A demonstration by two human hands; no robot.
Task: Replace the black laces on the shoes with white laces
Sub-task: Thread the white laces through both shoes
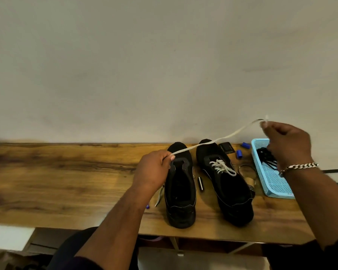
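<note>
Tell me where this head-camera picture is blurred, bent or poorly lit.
Head view: the wide lens bows the wooden table, whose back edge sags at the far left; that corner is smeared dark. The white lace blurs near the right hand; the left hand is sharper. Light is dim and flat, so the unlaced black shoe loses detail. No glare.

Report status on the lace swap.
Both hands, left and right, hold white lace stretched. Left shoe unlaced; right shoe done. Nothing blocking.
</note>
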